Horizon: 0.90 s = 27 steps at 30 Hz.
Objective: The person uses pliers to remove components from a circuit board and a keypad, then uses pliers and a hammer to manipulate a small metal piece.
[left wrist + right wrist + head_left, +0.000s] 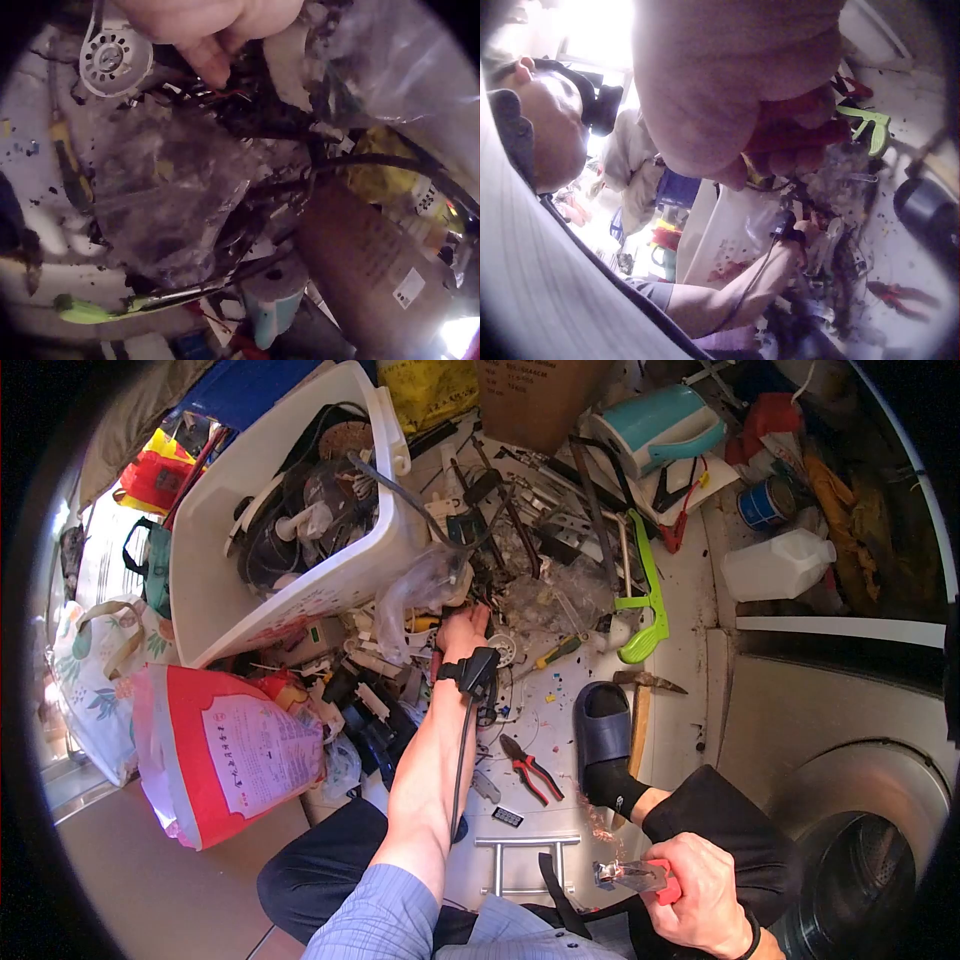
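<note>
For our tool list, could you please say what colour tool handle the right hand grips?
The metal tool's handle is red, clearest in the head view.

Left hand (pixel 465 632) plus right hand (pixel 692 885), that's two, and the right grips one tool (pixel 635 874)! On the floor, one pair of pliers (pixel 522 762) at five o'clock, one hammer (pixel 641 728) at four. One green saw (pixel 655 615) and one jug (pixel 778 567) at two, one box (pixel 535 400) at twelve, one bin (pixel 345 588) at ten!
</note>
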Available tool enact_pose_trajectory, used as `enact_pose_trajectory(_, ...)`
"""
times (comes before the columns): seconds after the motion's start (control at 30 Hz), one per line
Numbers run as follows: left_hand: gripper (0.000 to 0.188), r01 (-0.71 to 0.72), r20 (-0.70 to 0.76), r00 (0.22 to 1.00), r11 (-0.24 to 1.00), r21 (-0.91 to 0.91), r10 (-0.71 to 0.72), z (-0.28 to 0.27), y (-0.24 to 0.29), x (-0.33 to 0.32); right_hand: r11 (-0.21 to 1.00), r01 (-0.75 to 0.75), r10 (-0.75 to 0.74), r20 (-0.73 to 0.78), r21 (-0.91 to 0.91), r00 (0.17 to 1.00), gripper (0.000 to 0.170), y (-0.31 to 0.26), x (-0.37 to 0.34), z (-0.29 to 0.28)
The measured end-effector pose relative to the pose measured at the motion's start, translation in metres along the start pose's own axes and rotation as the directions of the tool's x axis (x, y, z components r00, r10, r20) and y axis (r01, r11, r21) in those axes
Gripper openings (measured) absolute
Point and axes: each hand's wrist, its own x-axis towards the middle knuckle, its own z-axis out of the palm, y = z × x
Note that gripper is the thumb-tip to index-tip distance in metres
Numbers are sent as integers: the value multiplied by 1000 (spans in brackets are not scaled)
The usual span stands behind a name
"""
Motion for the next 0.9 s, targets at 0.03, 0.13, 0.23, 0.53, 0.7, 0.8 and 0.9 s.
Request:
enact_pose_trajectory(0.03, 66, -3, -1, 1000, 1000, 1, 3, -2, 4, -2, 1000, 5, -5, 0, 13, 1000, 29, 0, 1, -3)
enact_pose_trajectory(0.13, 64, 39, 41, 998, 999, 10, -39, -6, 11, -9, 999, 41, -41, -18, 2, 999, 21, -4, 3, -6)
enact_pose_trajectory(0.23, 63, 78, 84, 993, 997, 14, -79, -3, 12, -10, 999, 45, -45, -6, 0, 999, 23, 2, -2, -3)
enact_pose_trajectory(0.53, 29, 377, 255, 920, 502, -779, -296, -56, 241, -146, 987, -79, 83, -20, 138, 996, 23, -2, -13, -12)
enact_pose_trajectory(0.7, 26, 408, 451, 888, 611, -678, -93, -143, 328, -283, 906, -130, 160, -41, 404, 986, 9, -15, -25, 1)
enact_pose_trajectory(0.8, 23, 390, 492, 869, 678, -622, -49, -190, 371, -359, 830, -152, 118, 97, 537, 988, 9, -44, -35, 0)
enact_pose_trajectory(0.9, 22, 350, 469, 883, 683, -641, -12, -220, 387, -417, 623, -264, 138, 229, 737, 964, 15, -74, -67, 15)
